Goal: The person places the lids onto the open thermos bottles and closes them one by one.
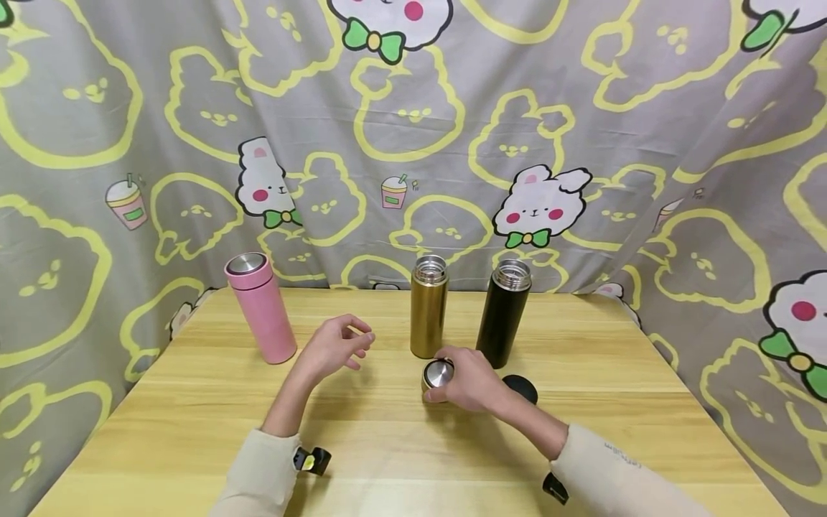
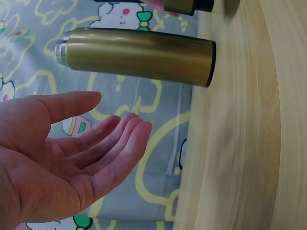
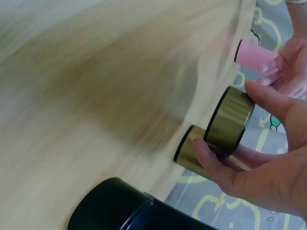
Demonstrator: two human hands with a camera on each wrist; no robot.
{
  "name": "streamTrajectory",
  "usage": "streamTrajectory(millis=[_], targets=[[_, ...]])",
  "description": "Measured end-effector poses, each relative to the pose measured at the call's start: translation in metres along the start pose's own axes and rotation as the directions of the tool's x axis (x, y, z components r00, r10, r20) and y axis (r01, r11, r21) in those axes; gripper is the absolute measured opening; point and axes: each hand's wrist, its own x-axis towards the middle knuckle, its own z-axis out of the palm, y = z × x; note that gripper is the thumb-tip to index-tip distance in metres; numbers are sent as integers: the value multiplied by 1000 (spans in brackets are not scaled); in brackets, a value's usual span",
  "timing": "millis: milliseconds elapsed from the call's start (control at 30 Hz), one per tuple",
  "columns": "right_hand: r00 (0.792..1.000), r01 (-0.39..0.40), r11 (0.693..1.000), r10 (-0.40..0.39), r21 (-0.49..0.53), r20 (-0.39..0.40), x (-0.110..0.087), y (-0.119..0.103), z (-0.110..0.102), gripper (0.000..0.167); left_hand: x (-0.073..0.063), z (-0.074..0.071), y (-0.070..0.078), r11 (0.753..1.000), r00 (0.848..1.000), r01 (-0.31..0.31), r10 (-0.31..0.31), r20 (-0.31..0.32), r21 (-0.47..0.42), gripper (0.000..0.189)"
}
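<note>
My right hand point(image 1: 474, 379) pinches a gold bottle lid point(image 1: 430, 386) with a shiny steel top, thumb on one side and fingers on the other. In the right wrist view the gold lid point(image 3: 229, 120) overlaps the gold bottle behind it. The gold bottle point(image 1: 428, 316) stands upright without a lid, its steel neck showing, just beyond that hand. Left of it, my left hand point(image 1: 332, 348) hovers with loosely bent fingers and holds nothing. The left wrist view shows this hand's palm point(image 2: 62, 167) apart from the gold bottle point(image 2: 139, 55).
A lidless black bottle point(image 1: 504, 316) stands at the right, and a black lid point(image 1: 520, 388) lies in front of it, partly behind my right hand and wrist. A pink bottle point(image 1: 263, 312) with its lid on stands at the left. A patterned curtain point(image 1: 310, 108) hangs behind the wooden table point(image 1: 381, 445).
</note>
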Motion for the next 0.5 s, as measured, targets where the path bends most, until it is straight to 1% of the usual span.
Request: streamTrajectory(millis=[233, 300, 433, 500], targets=[[999, 3, 1000, -3, 22, -38, -3, 5, -8, 50, 0, 8, 2, 1000, 1000, -14, 14, -7, 4, 23], [999, 4, 1000, -3, 25, -52, -3, 7, -10, 54, 0, 12, 4, 1000, 1000, -6, 6, -15, 7, 23], [997, -11, 1000, 12, 24, -74, -3, 11, -16, 61, 5, 19, 11, 997, 999, -14, 17, -37, 77, 28], [996, -18, 1000, 19, 17, -86, -2, 13, -18, 61, 9, 24, 16, 993, 998, -23, 29, -54, 117, 32]])
